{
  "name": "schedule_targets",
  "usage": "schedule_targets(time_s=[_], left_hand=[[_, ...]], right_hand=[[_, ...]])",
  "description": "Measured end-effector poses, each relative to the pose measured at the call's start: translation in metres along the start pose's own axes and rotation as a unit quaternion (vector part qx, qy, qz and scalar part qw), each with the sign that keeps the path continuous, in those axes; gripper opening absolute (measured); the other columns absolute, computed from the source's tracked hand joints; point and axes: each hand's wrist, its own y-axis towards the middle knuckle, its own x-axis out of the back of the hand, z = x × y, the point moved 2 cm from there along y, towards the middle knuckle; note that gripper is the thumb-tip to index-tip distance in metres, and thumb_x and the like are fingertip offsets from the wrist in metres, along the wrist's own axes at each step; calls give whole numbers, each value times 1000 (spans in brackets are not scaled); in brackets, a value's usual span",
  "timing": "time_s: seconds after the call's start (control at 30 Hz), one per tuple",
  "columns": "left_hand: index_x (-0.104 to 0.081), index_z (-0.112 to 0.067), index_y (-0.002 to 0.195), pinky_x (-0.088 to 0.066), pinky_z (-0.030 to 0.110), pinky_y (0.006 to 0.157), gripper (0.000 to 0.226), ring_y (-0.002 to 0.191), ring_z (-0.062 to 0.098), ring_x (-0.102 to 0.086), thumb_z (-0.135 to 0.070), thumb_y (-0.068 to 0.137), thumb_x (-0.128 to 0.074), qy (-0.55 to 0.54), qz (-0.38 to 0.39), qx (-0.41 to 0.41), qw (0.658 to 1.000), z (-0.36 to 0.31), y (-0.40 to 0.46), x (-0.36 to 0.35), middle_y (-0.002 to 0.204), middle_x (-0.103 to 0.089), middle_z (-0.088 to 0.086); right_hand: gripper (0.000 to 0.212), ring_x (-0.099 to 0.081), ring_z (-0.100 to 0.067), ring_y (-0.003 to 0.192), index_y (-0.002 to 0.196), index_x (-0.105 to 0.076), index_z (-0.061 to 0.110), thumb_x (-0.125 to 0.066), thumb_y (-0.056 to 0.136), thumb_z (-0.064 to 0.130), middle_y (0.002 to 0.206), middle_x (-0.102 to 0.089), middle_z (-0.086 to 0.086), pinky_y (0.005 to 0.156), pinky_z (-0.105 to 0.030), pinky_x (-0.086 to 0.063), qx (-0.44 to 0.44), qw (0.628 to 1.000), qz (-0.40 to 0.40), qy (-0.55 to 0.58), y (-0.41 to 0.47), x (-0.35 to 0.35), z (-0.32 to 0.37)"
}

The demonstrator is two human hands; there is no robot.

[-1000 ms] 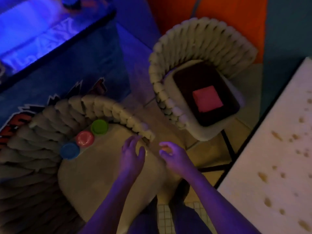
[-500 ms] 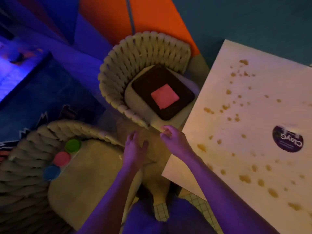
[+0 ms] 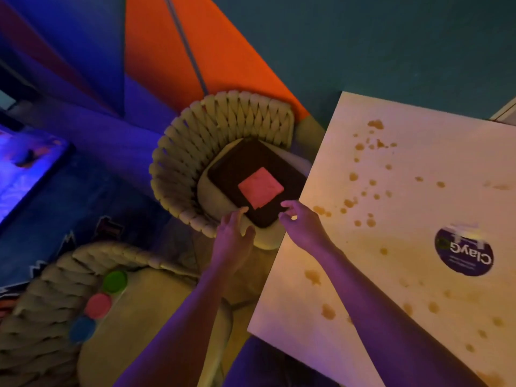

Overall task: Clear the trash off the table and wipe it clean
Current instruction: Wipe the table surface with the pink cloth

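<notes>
Both hands empty, fingers loosely spread. Left hand over near edge of chair seat, fingertips just short of dark tray. Right hand at tray's near right corner, contact unclear. Pink cloth lies flat on tray, just beyond both hands. Table right of chair, spotted with brown stains; round sticker toward right. Nearer chair at left holds green lid, pink lid, blue lid.

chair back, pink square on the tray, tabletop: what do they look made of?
Chair back: thick woven rope or padded cord, matte beige; fat interlaced strands show.
Pink square: probably a folded cloth, soft and matte; faintly textured face, uneven edges.
Tabletop: smooth, hard pale board, perhaps laminate or painted wood; crisp straight edges, and the brown spots sit on it as distinct blots. Dim coloured light makes all of this tentative.
</notes>
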Motion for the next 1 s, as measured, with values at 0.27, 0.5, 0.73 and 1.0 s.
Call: schedule_targets(time_s=[0.27,0.5,0.73,1.0], left_hand=[[-38,-33,143,-52,51,95,56,114,31,-58,-37,90,-59,16,28,2,999,-28,85,-17,141,-47,4],[-33,-19,152,-36,45,111,62,135,39,-39,-26,95,-57,61,89,21,994,-26,192,-40,154,-36,12],[-30,-20,154,-35,46,110,66,137,41,-37,-27,95,-56,87,139,54,985,19,292,-68,152,-37,16],[-31,-17,154,-39,48,107,65,136,42,-39,-30,96,-55,106,164,70,978,78,369,-110,151,-37,19]], right_hand=[[39,-60,-23,120,136,-55,16,-56,99,27,132,-62,-7,101,-41,-49,3,1000,2,-27,85,13,18],[44,-59,-29,119,140,-51,19,-54,97,29,135,-56,-11,102,-43,-48,-57,996,14,-62,181,-2,19],[46,-53,-31,128,141,-51,16,-52,96,26,141,-49,-14,108,-36,-40,-135,984,29,-116,276,-39,-17],[51,-45,-36,134,145,-47,14,-52,95,24,146,-41,-18,112,-43,-38,-195,969,57,-139,349,-88,-72]])
